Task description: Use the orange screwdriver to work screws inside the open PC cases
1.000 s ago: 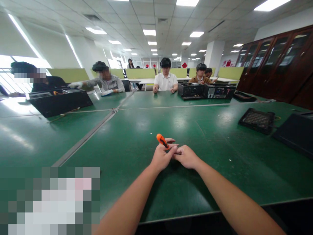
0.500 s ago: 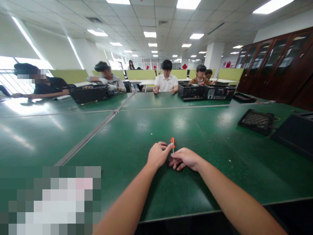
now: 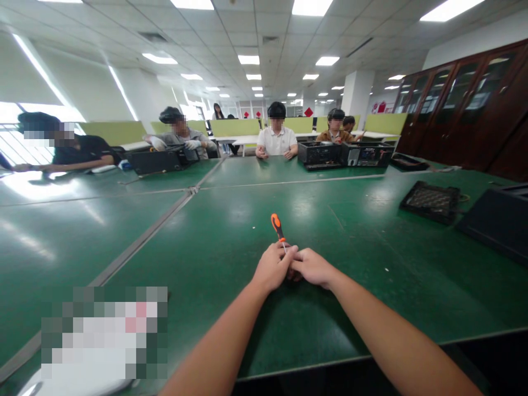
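An orange and black screwdriver [image 3: 276, 225] points handle up over the green table [image 3: 198, 236], its top leaning to the left. Its thin metal shaft runs down between my hands. My left hand [image 3: 270, 268] is closed around the shaft just below the handle, thumb across the front. Against it from the right, my right hand [image 3: 316, 267] has its fingers closed at the lower part of the shaft. The screwdriver's tip and most of the right fingertips are hidden.
A blurred-out white object [image 3: 94, 346] lies at the near left. Black computer cases [image 3: 369, 155] stand at the far side, where several people sit. On the right are a black mesh-fronted part [image 3: 431, 202] and a dark casing [image 3: 499, 223].
The screwdriver's handle has risen and swung to the left, showing more of it. My hands have come together, and the left thumb now overlaps the right fingers.
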### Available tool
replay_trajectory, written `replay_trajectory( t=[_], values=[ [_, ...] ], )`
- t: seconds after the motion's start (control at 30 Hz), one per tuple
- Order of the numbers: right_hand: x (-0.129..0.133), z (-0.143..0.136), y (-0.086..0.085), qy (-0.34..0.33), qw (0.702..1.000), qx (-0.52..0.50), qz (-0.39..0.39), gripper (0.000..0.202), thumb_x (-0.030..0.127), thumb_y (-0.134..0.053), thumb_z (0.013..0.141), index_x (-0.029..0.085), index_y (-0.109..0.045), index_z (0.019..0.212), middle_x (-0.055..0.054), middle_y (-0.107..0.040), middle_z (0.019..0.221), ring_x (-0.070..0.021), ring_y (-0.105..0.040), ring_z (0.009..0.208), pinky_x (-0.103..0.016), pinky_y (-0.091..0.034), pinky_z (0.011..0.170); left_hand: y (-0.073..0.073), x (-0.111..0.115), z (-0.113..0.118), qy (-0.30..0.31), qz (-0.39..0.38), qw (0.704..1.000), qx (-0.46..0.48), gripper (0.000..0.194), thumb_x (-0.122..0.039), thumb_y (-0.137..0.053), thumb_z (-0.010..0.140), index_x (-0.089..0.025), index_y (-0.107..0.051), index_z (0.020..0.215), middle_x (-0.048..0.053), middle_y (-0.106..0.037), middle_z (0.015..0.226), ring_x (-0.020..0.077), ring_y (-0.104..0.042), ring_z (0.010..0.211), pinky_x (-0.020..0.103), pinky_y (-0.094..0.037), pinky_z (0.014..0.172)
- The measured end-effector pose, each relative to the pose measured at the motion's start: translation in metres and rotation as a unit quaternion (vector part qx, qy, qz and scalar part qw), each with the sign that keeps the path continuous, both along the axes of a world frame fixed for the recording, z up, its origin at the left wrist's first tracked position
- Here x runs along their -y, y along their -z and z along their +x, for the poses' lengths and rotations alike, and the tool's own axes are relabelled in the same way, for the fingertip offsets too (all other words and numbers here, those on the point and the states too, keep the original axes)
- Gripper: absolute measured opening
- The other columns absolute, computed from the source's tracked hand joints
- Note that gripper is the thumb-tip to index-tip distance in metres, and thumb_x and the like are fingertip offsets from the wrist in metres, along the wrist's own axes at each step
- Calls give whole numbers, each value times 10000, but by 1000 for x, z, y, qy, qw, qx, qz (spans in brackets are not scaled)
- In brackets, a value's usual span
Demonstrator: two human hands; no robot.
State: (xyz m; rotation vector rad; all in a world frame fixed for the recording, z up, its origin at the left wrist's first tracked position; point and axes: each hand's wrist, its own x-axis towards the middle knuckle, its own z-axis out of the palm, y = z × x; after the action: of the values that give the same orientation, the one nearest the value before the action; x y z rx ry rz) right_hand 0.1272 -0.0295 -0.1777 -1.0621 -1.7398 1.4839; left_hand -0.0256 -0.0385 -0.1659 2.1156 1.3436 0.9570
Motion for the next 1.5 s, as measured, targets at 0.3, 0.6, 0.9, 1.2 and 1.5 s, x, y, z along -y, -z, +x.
replay_trajectory(
  t=[0.3,0.6,0.9,1.2,1.5],
  values=[
    [-5,8,-2,32,996,-4,83,258,375,-674,760,152,-675,629,-11,-642,672,-168,-593,720,-265,-452,683,-3,3,0,39,85,991,93,267,-337,-550,939,-214,-768,1032,79,-695,1046,210,-642,1013,340,-479,929],
    [-7,8,6,30,992,56,106,329,338,-579,837,139,-696,604,-1,-645,570,-144,-565,566,-247,-415,572,4,-2,1,-1,30,999,46,336,-348,-555,924,-215,-787,718,51,-711,894,192,-653,874,317,-501,833],
    [-6,13,-7,77,976,33,200,261,358,-579,881,179,-764,838,-81,-744,1000,-226,-648,980,-320,-451,906,1,1,2,50,108,981,150,253,-337,-589,923,-203,-757,1057,91,-721,1095,215,-656,1053,362,-489,985],
    [-7,13,6,-2,997,55,62,387,357,-530,872,134,-707,610,-54,-689,559,-163,-621,510,-261,-470,545,9,-2,7,93,-87,989,75,549,-426,-371,995,-153,-693,644,23,-644,634,141,-599,587,260,-500,624],
    [-4,9,-4,24,995,7,94,162,208,-614,742,173,-683,600,-23,-702,692,-195,-634,761,-285,-484,702,-1,11,8,110,57,989,74,359,-305,-442,990,-212,-630,1282,100,-626,1262,223,-557,1191,376,-407,1079]
  ],
)
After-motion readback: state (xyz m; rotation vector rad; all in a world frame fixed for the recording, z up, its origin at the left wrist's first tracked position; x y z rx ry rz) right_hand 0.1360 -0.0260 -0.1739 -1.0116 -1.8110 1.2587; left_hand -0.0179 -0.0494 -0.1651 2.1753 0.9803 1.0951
